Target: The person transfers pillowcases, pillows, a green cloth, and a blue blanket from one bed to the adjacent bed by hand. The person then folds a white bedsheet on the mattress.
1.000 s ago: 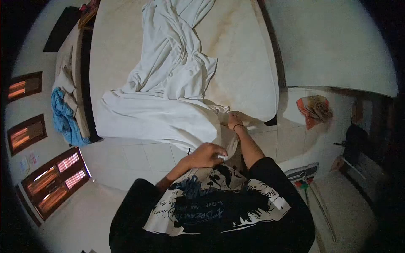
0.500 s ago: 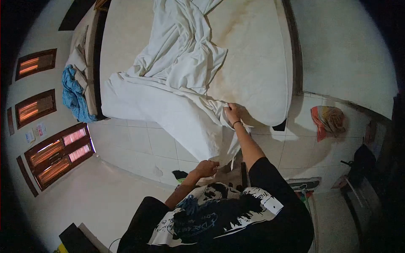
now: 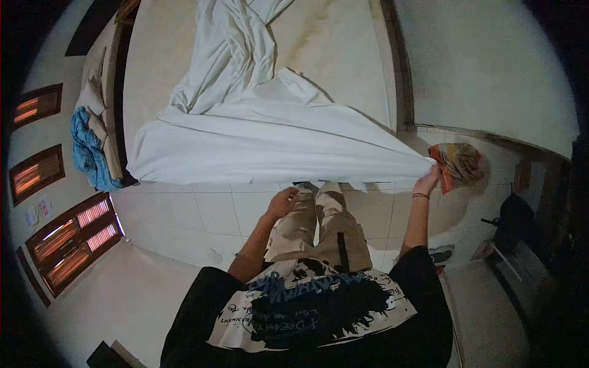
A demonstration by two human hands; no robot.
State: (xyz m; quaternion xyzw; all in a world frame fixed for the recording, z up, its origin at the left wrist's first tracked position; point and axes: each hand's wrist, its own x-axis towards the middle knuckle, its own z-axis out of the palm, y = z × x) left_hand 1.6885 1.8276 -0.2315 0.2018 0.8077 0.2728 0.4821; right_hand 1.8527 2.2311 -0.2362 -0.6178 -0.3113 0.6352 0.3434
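A white bed sheet (image 3: 276, 147) is pulled taut across the near side of the mattress (image 3: 343, 86), and its far part lies bunched in folds. My right hand (image 3: 427, 180), with a dark band at the wrist, is closed on the sheet's corner out past the mattress's right side. Below the sheet's lower edge, my left hand (image 3: 283, 202) hovers in front of my trousers (image 3: 294, 230). Its fingers are loosely bent and hold nothing that I can see.
An orange patterned cloth (image 3: 460, 164) lies on the tiled floor (image 3: 211, 211) beyond my right hand. At the left, a blue blanket (image 3: 92, 150) and pillows rest on another piece of furniture. Brown stains mark the mattress.
My right hand has moved right, drawing the sheet's corner outward and stretching the near part tight. My left hand has come away from the sheet's hanging end and shifted slightly up and left.
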